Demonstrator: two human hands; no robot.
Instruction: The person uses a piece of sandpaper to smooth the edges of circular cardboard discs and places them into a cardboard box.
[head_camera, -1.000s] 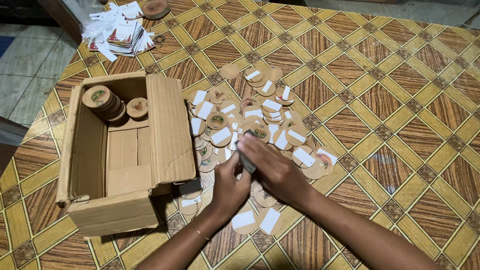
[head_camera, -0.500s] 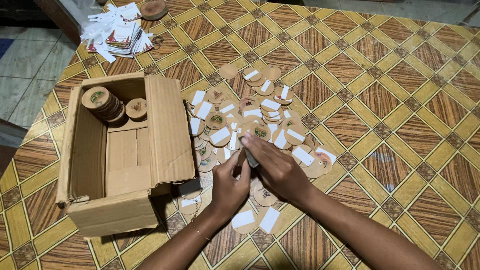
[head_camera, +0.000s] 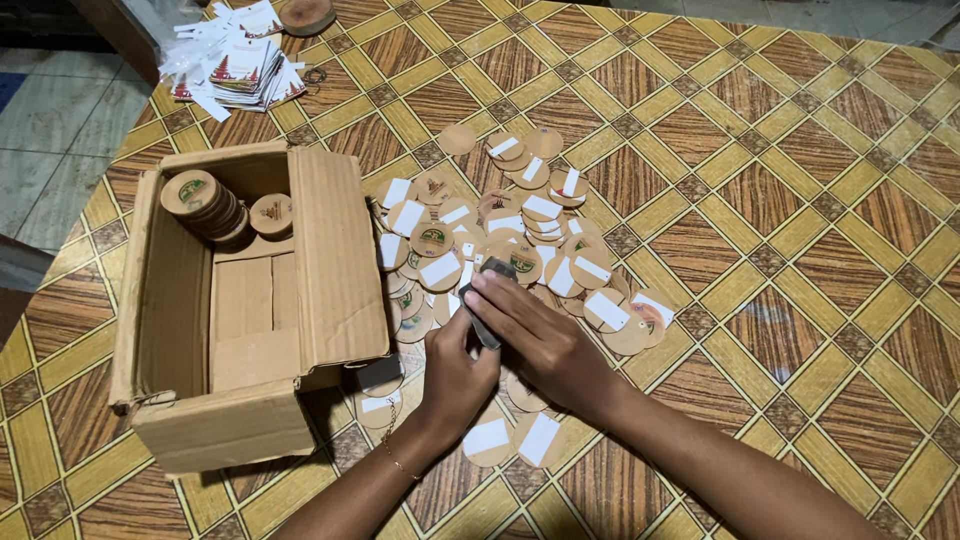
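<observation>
My left hand (head_camera: 455, 370) and my right hand (head_camera: 540, 335) are pressed together around a short stack of round wooden discs (head_camera: 483, 300), held edge-on just above the floor. Both hands grip the stack from either side. Behind them lies a spread pile of loose wooden discs (head_camera: 500, 235), many with white rectangular stickers, some showing a green printed mark. Two more stickered discs (head_camera: 515, 438) lie below my wrists. To the left stands an open cardboard box (head_camera: 335, 250) with stacked discs (head_camera: 205, 205) in its far corner.
A heap of white printed paper cards (head_camera: 235, 70) lies at the top left, with a thicker wooden slice (head_camera: 305, 14) behind it. The floor is brown and yellow patterned tile (head_camera: 780, 200). Grey tile (head_camera: 55, 130) borders the far left.
My hands have stayed in nearly the same spot, closing a little tighter around the stack of discs. Nothing else has moved.
</observation>
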